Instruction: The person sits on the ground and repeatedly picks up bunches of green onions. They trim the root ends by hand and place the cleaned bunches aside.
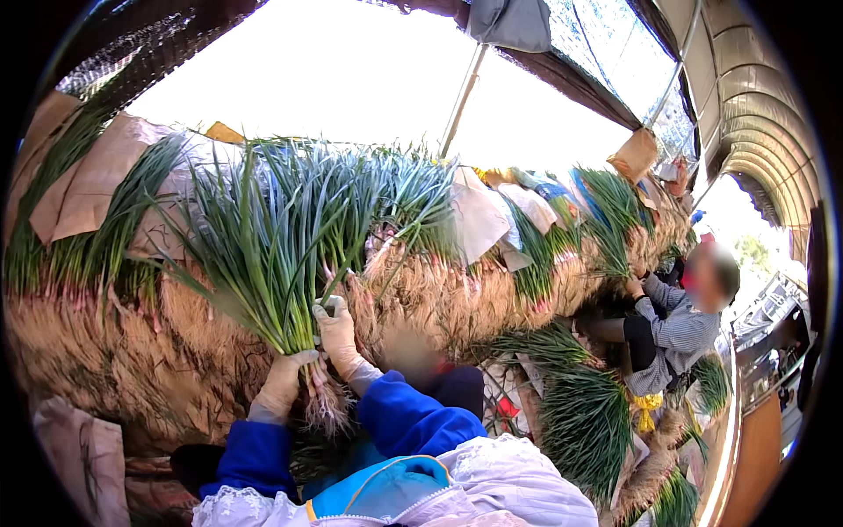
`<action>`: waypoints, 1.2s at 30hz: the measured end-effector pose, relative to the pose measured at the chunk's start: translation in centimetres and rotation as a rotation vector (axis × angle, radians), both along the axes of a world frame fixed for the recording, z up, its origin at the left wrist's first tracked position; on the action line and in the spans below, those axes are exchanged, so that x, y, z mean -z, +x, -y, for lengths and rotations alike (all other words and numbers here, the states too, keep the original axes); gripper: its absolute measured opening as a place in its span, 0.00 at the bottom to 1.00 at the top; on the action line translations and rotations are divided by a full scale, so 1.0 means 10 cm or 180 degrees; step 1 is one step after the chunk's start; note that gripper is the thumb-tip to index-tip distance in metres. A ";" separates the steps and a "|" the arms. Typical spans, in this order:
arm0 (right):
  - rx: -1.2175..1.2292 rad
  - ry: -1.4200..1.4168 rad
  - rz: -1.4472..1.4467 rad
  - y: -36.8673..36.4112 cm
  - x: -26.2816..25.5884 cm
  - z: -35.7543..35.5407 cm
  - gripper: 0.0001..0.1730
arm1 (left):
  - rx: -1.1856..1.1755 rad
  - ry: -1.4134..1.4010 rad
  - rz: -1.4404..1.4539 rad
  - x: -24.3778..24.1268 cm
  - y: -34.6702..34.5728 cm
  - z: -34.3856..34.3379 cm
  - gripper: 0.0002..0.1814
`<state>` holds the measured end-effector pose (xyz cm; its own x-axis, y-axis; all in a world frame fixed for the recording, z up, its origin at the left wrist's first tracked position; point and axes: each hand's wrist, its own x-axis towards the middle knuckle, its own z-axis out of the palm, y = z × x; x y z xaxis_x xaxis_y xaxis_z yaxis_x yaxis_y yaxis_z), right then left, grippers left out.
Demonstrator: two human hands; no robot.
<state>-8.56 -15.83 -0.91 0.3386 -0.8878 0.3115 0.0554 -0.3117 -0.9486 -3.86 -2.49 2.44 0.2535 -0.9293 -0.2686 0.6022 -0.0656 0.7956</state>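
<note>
My gloved left hand [282,387] is wrapped around the lower stems of a bunch of green allium plants, like green onions or green garlic [263,263]. The long leaves fan upward and left. Below the fist hang the pinkish-white stem bases and tangled roots [327,402]. At the right side of the same bunch, my right hand [339,336], also gloved, has its thumb and fingers bent together at the stems. A green leaf rises from these fingertips; the exact grip is partly hidden.
Before me runs a long bank of stacked allium bunches [448,283], roots outward, partly covered by brown paper sheets [484,214]. Another person [672,336] sits at the right, hands at the stack. More bunches [583,421] lie on the ground there, near a yellow tied bundle [647,412].
</note>
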 end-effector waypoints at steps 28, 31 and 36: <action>-0.3778 0.2771 0.0546 -0.05 -0.36 -0.17 0.11 | -0.0097 -0.0669 -0.1206 0.01 0.22 -0.49 0.18; -0.2878 0.1709 -0.0089 -0.06 -0.37 -0.20 0.11 | -0.0286 -0.0720 -0.1026 -0.09 0.18 -0.48 0.17; -0.1231 -0.0778 -0.1090 -0.13 -0.36 -0.35 0.11 | -0.0144 -0.0577 -0.0797 0.21 0.32 -0.38 0.16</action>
